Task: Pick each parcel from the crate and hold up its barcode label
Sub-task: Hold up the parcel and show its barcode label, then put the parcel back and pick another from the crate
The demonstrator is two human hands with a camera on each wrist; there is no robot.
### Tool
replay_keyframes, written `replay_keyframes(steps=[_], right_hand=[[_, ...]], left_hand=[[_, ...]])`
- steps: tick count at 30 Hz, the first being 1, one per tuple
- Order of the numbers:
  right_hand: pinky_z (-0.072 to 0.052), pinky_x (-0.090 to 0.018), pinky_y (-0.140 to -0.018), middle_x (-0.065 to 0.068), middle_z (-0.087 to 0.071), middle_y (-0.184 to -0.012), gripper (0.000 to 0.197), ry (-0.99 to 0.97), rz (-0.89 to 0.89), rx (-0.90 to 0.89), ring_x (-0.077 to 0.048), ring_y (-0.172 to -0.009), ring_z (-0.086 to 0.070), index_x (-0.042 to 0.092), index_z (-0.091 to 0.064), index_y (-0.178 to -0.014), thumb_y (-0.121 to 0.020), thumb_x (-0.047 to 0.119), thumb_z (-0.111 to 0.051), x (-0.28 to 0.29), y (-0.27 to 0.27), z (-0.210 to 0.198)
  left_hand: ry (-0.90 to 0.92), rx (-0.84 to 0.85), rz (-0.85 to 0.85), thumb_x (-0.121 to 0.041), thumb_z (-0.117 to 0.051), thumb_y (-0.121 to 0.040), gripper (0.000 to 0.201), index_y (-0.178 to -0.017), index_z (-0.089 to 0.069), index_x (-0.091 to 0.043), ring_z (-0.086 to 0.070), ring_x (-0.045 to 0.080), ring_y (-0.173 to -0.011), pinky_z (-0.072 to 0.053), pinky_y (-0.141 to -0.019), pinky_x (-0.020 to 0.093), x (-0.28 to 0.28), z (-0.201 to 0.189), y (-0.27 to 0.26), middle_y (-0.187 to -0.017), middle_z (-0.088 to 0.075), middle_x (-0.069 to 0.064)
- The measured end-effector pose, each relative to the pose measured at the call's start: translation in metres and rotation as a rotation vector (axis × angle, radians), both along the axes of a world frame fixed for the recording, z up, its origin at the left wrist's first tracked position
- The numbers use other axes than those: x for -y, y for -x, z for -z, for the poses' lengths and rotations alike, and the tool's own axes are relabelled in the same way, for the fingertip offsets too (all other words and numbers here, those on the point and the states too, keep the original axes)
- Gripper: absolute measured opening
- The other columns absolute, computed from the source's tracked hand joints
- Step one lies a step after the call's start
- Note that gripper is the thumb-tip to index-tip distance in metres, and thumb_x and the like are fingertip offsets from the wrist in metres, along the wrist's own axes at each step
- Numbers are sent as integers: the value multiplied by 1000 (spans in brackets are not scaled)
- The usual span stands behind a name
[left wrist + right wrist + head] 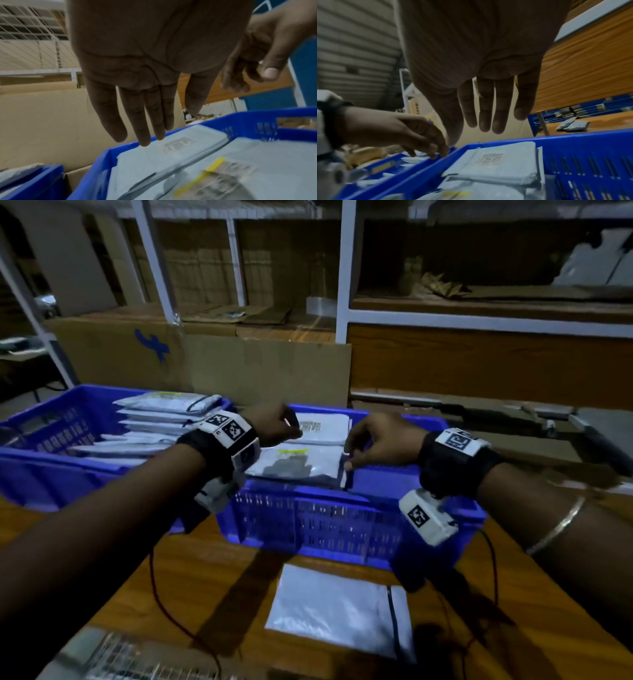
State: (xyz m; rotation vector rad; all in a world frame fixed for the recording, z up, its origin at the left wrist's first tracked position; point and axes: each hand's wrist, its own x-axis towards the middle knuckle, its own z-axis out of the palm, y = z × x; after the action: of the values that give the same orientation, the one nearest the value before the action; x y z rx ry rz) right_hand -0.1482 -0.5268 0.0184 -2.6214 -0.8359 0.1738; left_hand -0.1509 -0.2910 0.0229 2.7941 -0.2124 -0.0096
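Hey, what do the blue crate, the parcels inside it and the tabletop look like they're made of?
The blue crate looks like moulded plastic: uniform colour, slotted walls, slight sheen. The parcels seem to be thin pale plastic mailer bags, since they crease and lie limp; one carries a printed barcode label. The tabletop shows brown wood grain, though whether solid wood or laminate I cannot tell.

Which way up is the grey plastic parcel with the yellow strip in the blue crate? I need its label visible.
Label-side up: the grey plastic parcel lies flat atop the blue crate, dark printed label and yellow strip showing.
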Motion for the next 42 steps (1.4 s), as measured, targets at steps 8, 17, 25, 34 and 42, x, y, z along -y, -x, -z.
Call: replay_keyframes(steps=[8, 17, 25, 34, 42], right_hand=[[-47, -20, -66, 7, -72, -76, 22, 12, 28, -139, -5, -72, -64, 19, -74, -82, -72, 35, -85, 21, 62, 70], [-56, -32, -77, 5, -73, -84, 27, 74, 198, -251, -12, -82, -68, 19, -74, -89, -69, 34, -85, 44, 85, 166], [-43, -22, -87, -4, -63, -128, 66, 168, 281, -355, -20, -115, -60, 14, -59, -131, -75, 42, -81, 50, 91, 213], [-46, -35, -97, -4, -58, -130, 68, 261, 228, -328, -25, -121, -55, 18, -59, -129, -73, 52, -78, 38, 89, 231], [-37, -25, -58, 13, -50, -65, 24, 26, 104, -202, -9, -66, -50, 35, -50, -67, -70, 30, -73, 28, 90, 212]], left_hand=[[174, -139, 32, -28, -63, -92, 14, -87, -67, -16, -71, 22, -71, -56, -68, 32, 6, 60, 75, -81, -72, 7], [131, -367, -13, -24, -64, -90, 14, -99, -70, -15, -67, 24, -91, -49, -74, 27, -18, 181, 92, -97, -72, 10], [77, -456, 102, -17, -75, -77, 20, -88, -58, -17, -63, 26, -87, -53, -81, 39, -12, 226, 97, -92, -67, 8], [-87, -438, 94, -37, -83, -68, 88, -142, -39, -19, -55, 30, -112, -47, -94, 33, -3, 235, 90, -129, -44, 8], [135, -265, 143, -36, -83, -67, 56, -115, -61, -18, -55, 22, -107, -49, -93, 36, -27, 226, 93, -118, -47, -1]])
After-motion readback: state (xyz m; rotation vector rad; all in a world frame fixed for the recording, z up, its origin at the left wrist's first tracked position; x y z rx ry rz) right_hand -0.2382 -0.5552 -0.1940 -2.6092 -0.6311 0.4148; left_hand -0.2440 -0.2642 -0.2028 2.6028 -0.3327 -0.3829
